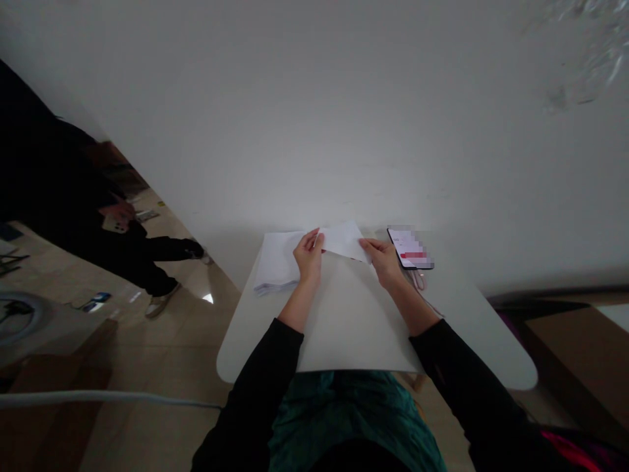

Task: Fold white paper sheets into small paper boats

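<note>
Lap: below both hands I see dark green cloth [354, 413], nearest the camera.
Sleeves: black sleeves [268, 380], one on each forearm, end short of the wrists.
Surface: the white surface [358, 314] spreads beneath the hands and out to both sides of them.
Left hand: I have the left hand [309, 259] pinching the near-left end of the paper between thumb and fingers.
Right hand: the right hand [384, 262] pinches the opposite end the same way.
Paper: the small white paper [343, 241] spans the gap between the hands, slightly slanted.
Stack: a stack of white sheets [276, 261] lies just left of the left hand, partly covered by it in my view.
Phone: a phone [411, 248], screen lit, lies just right of the right hand; a pinkish cord [419, 280] runs near that wrist.
Wall: the pale wall [314, 118] rises beyond both hands.
Person: well left of the hands, someone in dark clothes [63, 183] stands on the glossy floor [181, 334].
</note>
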`<state>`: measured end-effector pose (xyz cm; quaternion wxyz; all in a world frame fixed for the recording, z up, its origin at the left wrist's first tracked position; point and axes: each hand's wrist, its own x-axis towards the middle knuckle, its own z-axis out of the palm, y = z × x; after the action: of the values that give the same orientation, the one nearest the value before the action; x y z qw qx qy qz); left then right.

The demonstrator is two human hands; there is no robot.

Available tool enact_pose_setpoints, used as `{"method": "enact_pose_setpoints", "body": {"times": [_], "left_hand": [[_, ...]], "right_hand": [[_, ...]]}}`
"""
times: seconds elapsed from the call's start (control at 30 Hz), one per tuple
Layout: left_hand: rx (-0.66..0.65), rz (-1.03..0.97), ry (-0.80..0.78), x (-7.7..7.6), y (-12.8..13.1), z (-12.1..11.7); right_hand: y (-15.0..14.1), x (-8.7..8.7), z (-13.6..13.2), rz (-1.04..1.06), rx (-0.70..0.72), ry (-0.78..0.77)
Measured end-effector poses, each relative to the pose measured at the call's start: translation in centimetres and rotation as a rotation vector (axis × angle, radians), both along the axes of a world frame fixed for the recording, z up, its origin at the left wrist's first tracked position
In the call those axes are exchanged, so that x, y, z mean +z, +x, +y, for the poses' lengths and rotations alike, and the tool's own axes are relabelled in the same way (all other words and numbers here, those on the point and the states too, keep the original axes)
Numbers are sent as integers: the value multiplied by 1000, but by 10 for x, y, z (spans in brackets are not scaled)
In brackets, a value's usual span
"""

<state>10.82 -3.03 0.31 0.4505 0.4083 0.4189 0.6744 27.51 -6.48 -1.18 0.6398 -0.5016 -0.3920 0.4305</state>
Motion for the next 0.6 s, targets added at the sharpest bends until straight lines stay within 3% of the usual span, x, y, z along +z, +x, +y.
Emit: {"method": "enact_pose_setpoints", "body": {"times": [0.23,0.4,0.6], "left_hand": [[-120,-11,7,-2,-2,2],[-92,43,39,-6,-3,5],[4,195,225,-6,-5,5]], "right_hand": [[2,1,0,-10,34,-25],[0,6,-3,5,48,-18],[-3,5,-4,3,46,-19]]}}
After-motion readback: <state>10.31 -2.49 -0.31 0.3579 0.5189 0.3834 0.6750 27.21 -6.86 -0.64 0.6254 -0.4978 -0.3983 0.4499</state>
